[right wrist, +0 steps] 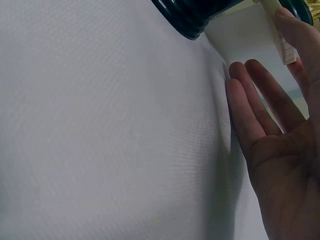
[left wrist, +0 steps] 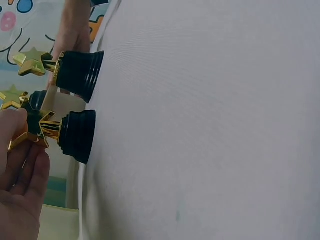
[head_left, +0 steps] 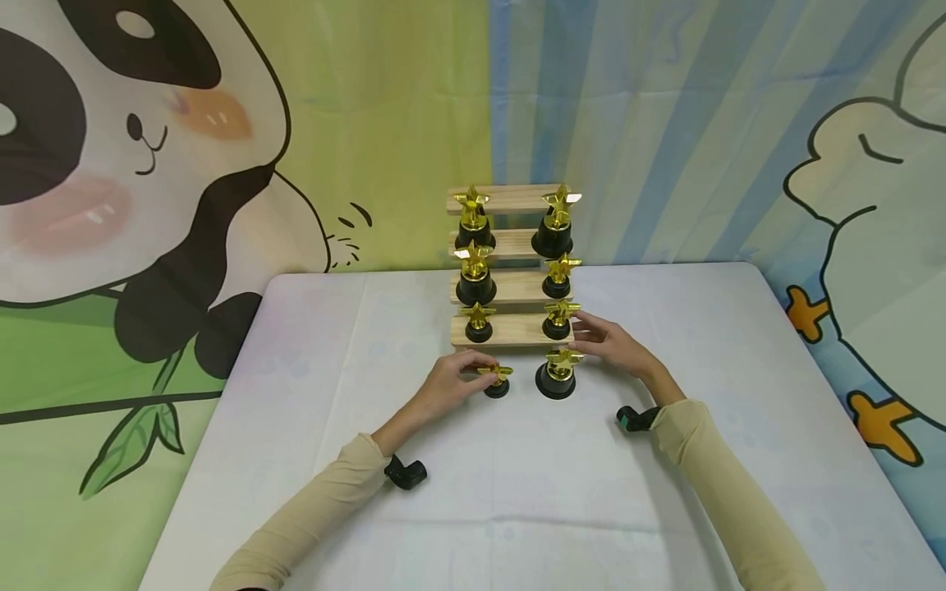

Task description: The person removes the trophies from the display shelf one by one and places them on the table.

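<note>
Gold star trophies under two reaching hands

Left hand (head_left: 451,382) stretches forward from a bent arm, fingers pinching the star of the small trophy (head_left: 497,382) standing on the white table (head_left: 517,492). Right hand (head_left: 617,349) lies flat-fingered and relaxed just beside the larger trophy (head_left: 557,374), before the wooden stepped stand (head_left: 510,328).

Trophies (head_left: 556,373): glossy gold plastic, black bases; rack (head_left: 510,330) wood; tablecloth (head_left: 517,492) matt.
</note>
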